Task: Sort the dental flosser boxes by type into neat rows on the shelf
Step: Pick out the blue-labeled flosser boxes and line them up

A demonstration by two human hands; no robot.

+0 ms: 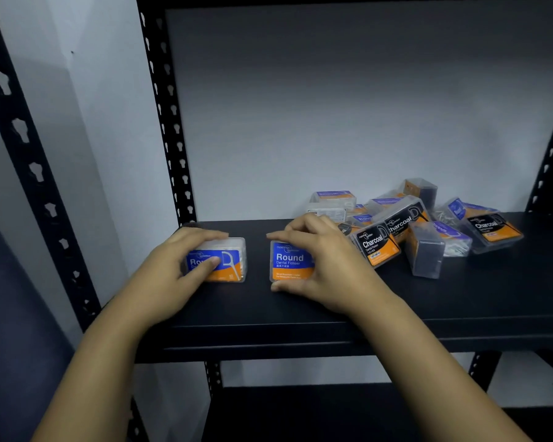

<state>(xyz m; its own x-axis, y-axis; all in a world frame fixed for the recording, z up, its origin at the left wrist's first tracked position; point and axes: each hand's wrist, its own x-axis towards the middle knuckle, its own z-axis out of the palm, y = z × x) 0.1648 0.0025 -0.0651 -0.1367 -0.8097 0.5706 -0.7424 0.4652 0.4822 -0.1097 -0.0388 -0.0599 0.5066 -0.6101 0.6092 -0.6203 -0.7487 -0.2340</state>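
We have two Round boxes at the lower middle of the frame, lying label-up on the black shelf point(460, 301) with a gap between them. Our left hand point(176, 266) curls over the left Round box point(227, 263), thumb pressed across its label and fingers hooked on its far edge. Our right hand point(320, 266) pinches the right Round box point(289, 261), fingers on the far edge, thumb at the near edge.

These look like small clear plastic cases, light and stiff, with smooth walls that probably slide easily on the shelf. We judge that a hold across the near and far edges suits them best, with modest pressure, since a thin lid may flex or pop open.

To the right of centre lies the unsorted heap point(409, 218): Charcoal boxes point(377, 244), some Smooth ones as far as the blurred labels let us read, and a few tipped on end. Those leaning cases may slip when we pull a neighbour, so we should lift from the top of the pile.
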